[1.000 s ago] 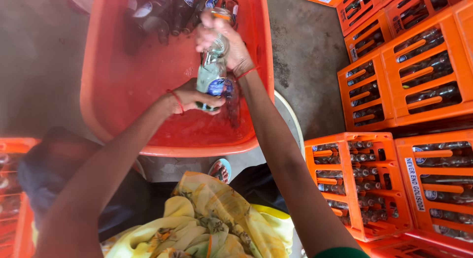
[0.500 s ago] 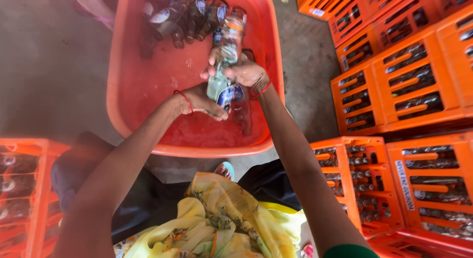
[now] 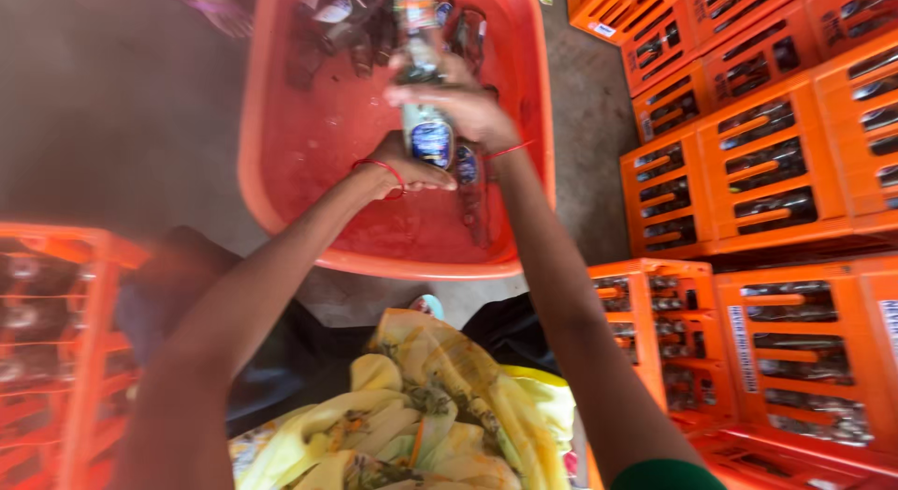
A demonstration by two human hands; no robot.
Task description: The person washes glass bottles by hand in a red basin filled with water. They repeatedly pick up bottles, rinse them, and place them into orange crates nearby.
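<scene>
Wet glass bottle (image 3: 423, 88), glossy plastic tub (image 3: 535, 125)

Daylight, bright and warm, soft overall; no hard shadows. Strong orange cast off the tub (image 3: 524, 153) and the stacked crates (image 3: 776, 172). Wet glare on the tub floor and on the glass bottle (image 3: 426, 107). Motion blur across the frame: both hands (image 3: 458, 107) smeared, left crate (image 3: 56, 340) heavily blurred. Concrete floor (image 3: 112, 107) dim, grey, soft. Wide-angle stretch at the edges; the right crates are sharpest.

Bottle (image 3: 423, 88) top cut off, left crate (image 3: 65, 350) blurred, tub (image 3: 393, 261) rim cropped
</scene>
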